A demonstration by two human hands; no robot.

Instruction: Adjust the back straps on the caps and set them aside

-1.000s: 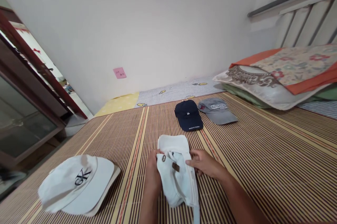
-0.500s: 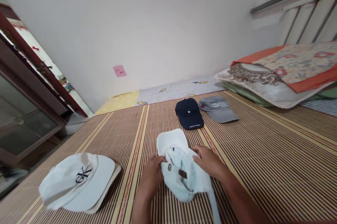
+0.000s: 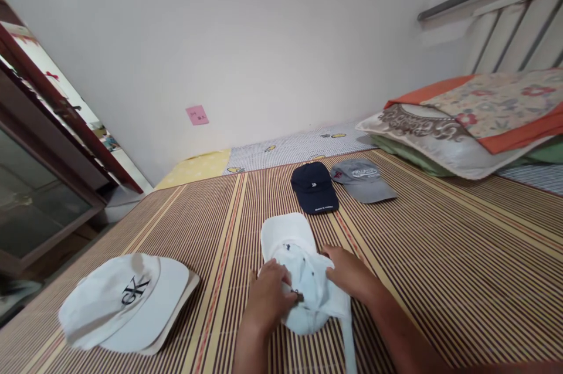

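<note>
A white cap [image 3: 290, 236] lies on the striped mat right in front of me, brim pointing away and its inside partly showing. My left hand [image 3: 269, 292] is on the left side of this cap, fingers curled on the fabric and thumb beside the dark buckle [image 3: 298, 296] of the back strap. Its grip partly hides the strap. On the right side, my right hand [image 3: 349, 271] holds the cap's edge between thumb and fingers. A pale strip [image 3: 348, 342] trails from the cap toward me.
To the left lie white caps [image 3: 118, 303], one stacked over another, the top one lettered CK. Beyond my hands sit a navy cap [image 3: 314, 189] and a grey cap [image 3: 364, 180] side by side. Pillows [image 3: 431, 139] lie at the far right by the wall. The striped mat [image 3: 440, 245] covers the bed.
My left hand has moved right and inward, from the cap's left edge onto the back strap, now covering part of the opening. My right hand stays on the right edge.
</note>
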